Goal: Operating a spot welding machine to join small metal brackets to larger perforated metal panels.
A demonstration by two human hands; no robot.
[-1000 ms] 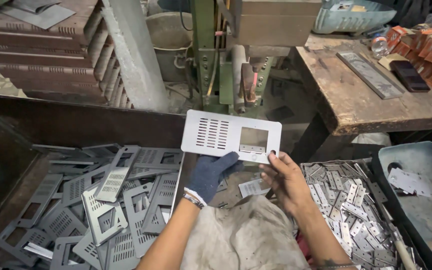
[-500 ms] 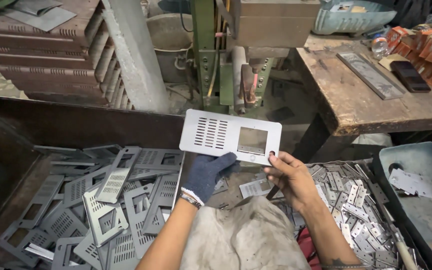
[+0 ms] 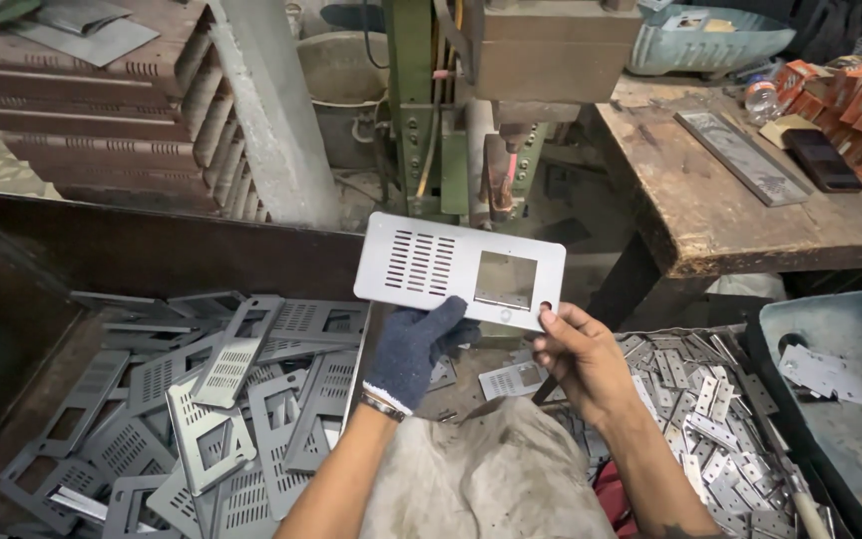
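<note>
I hold a flat grey metal plate (image 3: 431,262) with a block of vent slots and a square cut-out, raised in front of a green press machine (image 3: 431,110). My left hand (image 3: 413,344), in a dark blue knit glove, supports the plate's near edge from below. My bare right hand (image 3: 579,357) pinches the plate's lower right corner with thumb and fingertips. A grey cloth (image 3: 491,479) covers my lap below both arms.
A heap of similar slotted plates (image 3: 202,399) lies at lower left. Several small metal pieces (image 3: 700,409) fill a tray at lower right, beside a grey tub (image 3: 850,329). A worn wooden table (image 3: 750,200) stands at right. Stacked brown panels (image 3: 102,110) sit at upper left.
The plate has stayed raised, shifting slightly lower and to the right. My right hand slid from under the plate out to its lower right corner.
</note>
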